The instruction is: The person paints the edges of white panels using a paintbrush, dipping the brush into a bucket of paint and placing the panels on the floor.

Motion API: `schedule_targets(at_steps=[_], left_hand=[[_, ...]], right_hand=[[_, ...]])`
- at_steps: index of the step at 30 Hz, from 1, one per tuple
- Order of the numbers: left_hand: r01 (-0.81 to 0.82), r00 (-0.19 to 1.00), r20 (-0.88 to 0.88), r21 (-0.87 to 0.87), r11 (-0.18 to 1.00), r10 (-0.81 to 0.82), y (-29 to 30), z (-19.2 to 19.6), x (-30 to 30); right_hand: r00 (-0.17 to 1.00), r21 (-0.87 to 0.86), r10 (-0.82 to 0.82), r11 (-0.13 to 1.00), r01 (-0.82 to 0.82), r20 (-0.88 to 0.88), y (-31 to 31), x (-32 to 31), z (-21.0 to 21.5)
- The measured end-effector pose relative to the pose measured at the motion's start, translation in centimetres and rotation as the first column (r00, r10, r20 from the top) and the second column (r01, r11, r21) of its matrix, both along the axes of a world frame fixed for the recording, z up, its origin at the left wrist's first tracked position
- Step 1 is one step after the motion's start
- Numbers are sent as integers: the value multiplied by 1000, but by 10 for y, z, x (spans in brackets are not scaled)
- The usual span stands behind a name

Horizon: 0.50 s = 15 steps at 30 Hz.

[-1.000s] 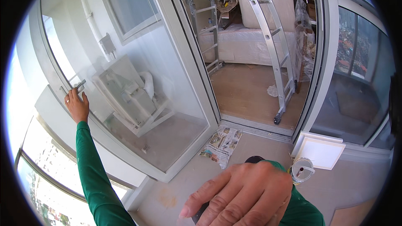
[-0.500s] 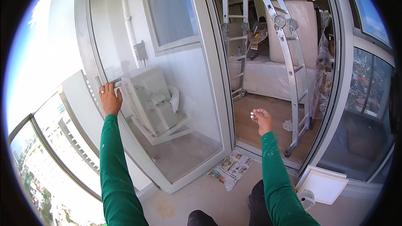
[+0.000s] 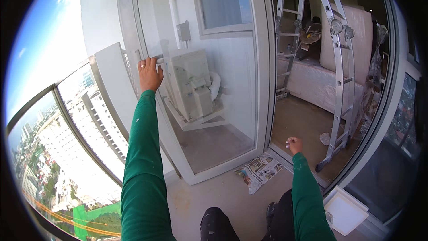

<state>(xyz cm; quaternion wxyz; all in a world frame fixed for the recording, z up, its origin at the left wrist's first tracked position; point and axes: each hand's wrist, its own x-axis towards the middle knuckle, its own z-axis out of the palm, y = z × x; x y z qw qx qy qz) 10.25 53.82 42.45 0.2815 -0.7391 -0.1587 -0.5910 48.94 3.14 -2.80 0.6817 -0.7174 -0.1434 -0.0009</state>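
At the left, my left hand (image 3: 150,76) is closed over the frame of a glass door (image 3: 200,175), next to a grey handle-like piece. Its arm is stretched forward. The door stands open, swung out over the balcony floor. My right hand (image 3: 294,146) hangs low in front of the doorway, fingers drawn together. Something small and white shows at its fingertips, too small to name. Below that hand, a printed newspaper sheet (image 3: 259,172) lies on the floor by the door sill.
Behind the glass is an outdoor air-conditioner unit (image 3: 189,85). A folding metal ladder (image 3: 341,71) stands inside the doorway before a plastic-wrapped sofa (image 3: 316,78). A white tray (image 3: 345,209) lies at lower right. A balcony railing (image 3: 73,120) runs along the left, with buildings far below.
The view has turned left, so the door and doorway appear further right. My left hand stays on the door frame. My right hand has dropped lower, fingers still together.
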Motion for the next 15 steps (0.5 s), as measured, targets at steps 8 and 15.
schedule_targets(at_steps=[8, 15], left_hand=[[-53, 990, 129, 14, 998, 51, -7, 17, 43], [-156, 985, -93, -152, 976, 143, 12, -14, 22]], right_hand=[[839, -471, 240, 737, -485, -488, -112, 83, -80], [707, -467, 161, 647, -603, -689, -123, 64, -112]])
